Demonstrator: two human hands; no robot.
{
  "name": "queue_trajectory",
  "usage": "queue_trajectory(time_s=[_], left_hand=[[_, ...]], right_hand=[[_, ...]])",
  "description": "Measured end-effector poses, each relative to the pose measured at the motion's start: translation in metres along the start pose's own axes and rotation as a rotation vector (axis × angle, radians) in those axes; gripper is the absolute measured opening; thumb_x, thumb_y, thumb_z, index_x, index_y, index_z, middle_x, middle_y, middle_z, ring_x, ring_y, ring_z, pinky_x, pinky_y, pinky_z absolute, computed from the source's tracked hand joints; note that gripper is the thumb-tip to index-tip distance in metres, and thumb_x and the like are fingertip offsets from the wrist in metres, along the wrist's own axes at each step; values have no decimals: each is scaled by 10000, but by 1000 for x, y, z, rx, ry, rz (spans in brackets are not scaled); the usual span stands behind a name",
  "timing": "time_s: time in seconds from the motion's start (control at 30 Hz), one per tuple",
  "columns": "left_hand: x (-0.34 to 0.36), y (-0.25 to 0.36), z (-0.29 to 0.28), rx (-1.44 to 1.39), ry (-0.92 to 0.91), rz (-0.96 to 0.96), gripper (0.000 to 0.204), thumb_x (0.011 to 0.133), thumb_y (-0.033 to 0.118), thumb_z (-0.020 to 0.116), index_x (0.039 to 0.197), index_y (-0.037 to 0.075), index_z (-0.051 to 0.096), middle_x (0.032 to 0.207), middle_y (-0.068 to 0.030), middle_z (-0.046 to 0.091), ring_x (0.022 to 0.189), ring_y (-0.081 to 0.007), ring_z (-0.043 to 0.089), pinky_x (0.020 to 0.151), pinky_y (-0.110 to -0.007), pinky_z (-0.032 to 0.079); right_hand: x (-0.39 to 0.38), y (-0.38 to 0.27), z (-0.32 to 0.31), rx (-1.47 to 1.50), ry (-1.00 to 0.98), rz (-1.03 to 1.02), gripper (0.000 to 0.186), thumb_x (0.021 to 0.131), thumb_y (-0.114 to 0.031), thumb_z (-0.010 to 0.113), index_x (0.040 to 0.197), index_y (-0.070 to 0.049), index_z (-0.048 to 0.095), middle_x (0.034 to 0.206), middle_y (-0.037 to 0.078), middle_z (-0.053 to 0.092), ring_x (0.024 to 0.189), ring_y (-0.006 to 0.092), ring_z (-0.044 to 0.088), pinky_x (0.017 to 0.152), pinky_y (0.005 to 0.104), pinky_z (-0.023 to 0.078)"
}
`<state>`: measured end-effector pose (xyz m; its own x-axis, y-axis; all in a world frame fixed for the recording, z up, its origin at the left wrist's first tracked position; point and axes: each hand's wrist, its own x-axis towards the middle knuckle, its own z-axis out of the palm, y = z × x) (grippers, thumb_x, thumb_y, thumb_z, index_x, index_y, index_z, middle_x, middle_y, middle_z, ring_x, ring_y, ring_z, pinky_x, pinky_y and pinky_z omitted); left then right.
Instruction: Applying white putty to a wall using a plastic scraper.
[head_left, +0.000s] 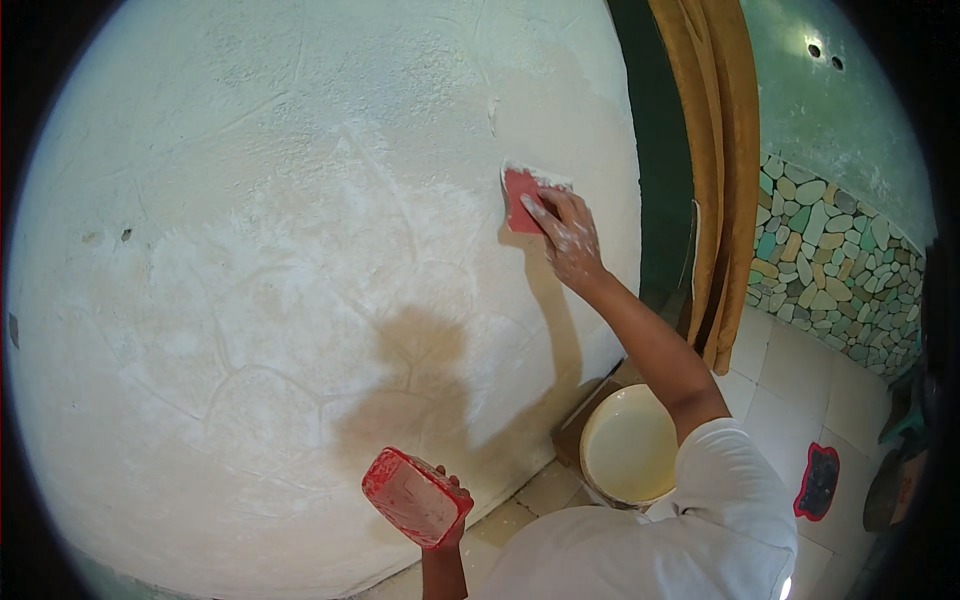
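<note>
At pale wall [280,330], right hand [576,242] grips scraper [520,205]; left hand [461,489] (partly hidden) apparently clasps red tub [380,474].

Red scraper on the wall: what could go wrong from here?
The right grip is smeared white, so the red scraper might slip. White paste along the scraper's upper edge could drop off. The open bucket stands near the foot of the wall and might get bumped.

wall [300,250]: matt, patchily rough | tub [385,478]: smeared red plastic | curtain [738,150]: brown cloth
</note>
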<state>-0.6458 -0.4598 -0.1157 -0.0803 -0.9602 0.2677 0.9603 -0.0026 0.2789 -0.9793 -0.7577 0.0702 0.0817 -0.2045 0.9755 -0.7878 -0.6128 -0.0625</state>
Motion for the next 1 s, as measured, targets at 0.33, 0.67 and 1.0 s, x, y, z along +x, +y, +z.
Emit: queue_trajectory(time_s=[0.33, 0.67, 1.0], left_hand=[[-1, -5, 0, 20, 60, 7, 584, 975, 490, 525, 1456, 174, 428, 1443, -210, 483, 1248, -397, 527, 1023, -534, 445], [-2, -2, -9, 32, 49, -6, 606, 966, 526, 522, 1463, 194, 422, 1449, -184, 483, 1255, -377, 531, 1029, -520, 441], [4, -7, 5, -25, 34, -35, 601, 962, 512, 536, 1452, 178, 440, 1442, -193, 488, 1259, -378, 522, 1031, -524, 438]], right_hand=[[117, 8, -21, 103, 248, -214, 554, 770, 80, 652, 1282, -131, 644, 1226, 136, 607, 1116, 338, 574, 1010, 432, 455], [80, 28, -9, 246, -22, -252, 566, 747, 92, 575, 1268, -120, 641, 1281, 127, 613, 1190, 338, 570, 1021, 441, 444], [68, 16, -37, 586, -125, -6, 515, 785, 93, 522, 1260, -76, 628, 1231, 153, 629, 1149, 352, 585, 992, 414, 467]])
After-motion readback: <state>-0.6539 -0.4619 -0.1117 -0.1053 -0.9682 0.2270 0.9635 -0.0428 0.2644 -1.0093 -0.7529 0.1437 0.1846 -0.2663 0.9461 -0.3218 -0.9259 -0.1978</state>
